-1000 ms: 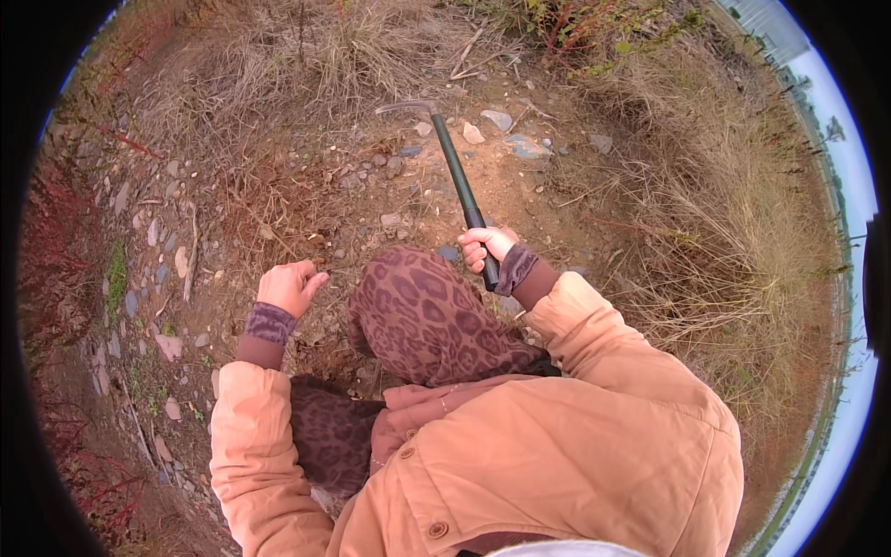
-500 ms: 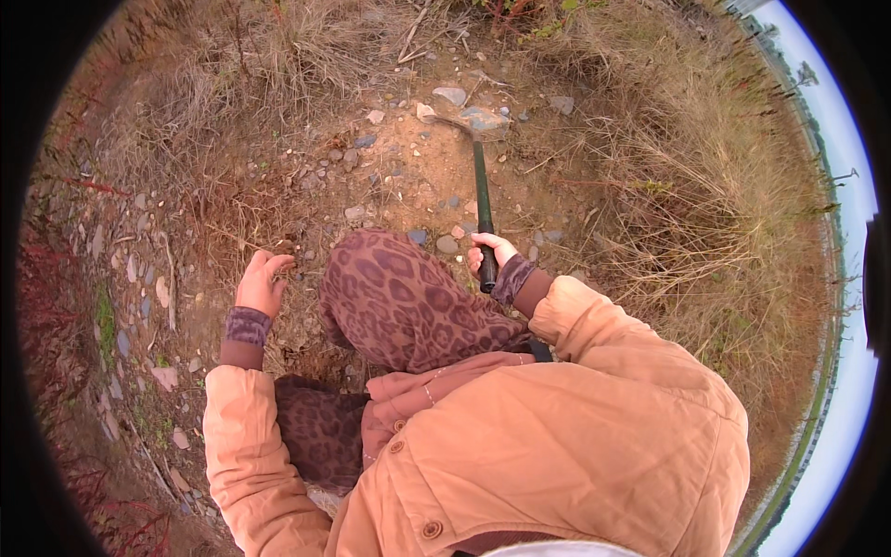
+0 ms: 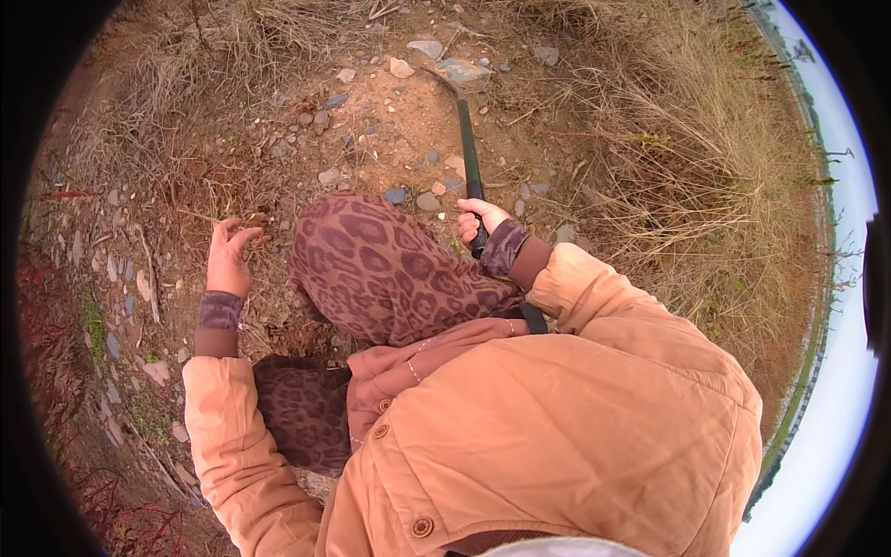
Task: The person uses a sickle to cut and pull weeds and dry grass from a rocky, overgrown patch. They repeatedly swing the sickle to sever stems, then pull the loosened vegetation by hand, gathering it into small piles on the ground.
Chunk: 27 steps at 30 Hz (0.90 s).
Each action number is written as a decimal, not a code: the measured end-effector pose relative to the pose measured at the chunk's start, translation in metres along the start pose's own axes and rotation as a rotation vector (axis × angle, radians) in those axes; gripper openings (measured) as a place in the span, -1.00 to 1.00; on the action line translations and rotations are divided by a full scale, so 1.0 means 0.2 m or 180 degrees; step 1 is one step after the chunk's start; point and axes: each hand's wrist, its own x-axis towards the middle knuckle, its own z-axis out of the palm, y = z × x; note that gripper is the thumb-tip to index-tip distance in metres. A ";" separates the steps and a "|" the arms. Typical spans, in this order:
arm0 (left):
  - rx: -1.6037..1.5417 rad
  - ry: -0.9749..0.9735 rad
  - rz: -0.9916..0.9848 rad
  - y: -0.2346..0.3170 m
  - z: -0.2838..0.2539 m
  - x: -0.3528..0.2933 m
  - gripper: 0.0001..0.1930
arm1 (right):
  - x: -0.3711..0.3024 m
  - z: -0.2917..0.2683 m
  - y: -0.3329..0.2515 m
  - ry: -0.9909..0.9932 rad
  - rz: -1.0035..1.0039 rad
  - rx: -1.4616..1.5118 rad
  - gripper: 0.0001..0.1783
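Note:
My right hand (image 3: 483, 219) is wrapped around the black grip of a hand pick (image 3: 468, 144) with a dark green shaft. It points away from me, and its thin, curved, brownish metal head reaches left beside a flat grey-blue stone (image 3: 462, 71). A pale, angular stone (image 3: 401, 68) lies just left of the tip. Off to the left, my left hand (image 3: 228, 258) is raised over the ground with thumb and fingers apart, nothing visible between them. Thin dry stalks (image 3: 200, 215) are close to its fingertips.
My bent knee (image 3: 371, 265) in leopard-print trousers is between my hands. Bare orange-brown soil (image 3: 399, 121) with scattered stones spreads ahead. Tall dry grass (image 3: 677, 176) stands at the right, and reddish plants (image 3: 56, 353) grow along the left.
The view has shifted, so the ground and both hands appear higher and further left. My left hand has turned upward with its fingers apart. The right hand keeps its hold on the pick.

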 end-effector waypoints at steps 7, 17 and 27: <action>-0.0210 -0.0484 -0.0144 -0.06 0.05 -0.03 -0.53 | -0.57 0.06 0.12 0.0183 0.0572 0.0954 -0.66; -0.0817 -0.0758 -0.0132 -0.10 0.07 -0.07 -0.64 | -0.92 -0.06 0.13 0.0158 -0.0365 0.2267 -0.69; -0.0893 -0.0728 -0.0423 -0.15 0.04 -0.07 -0.70 | -0.21 0.39 0.00 -0.1270 0.0319 0.0913 -0.68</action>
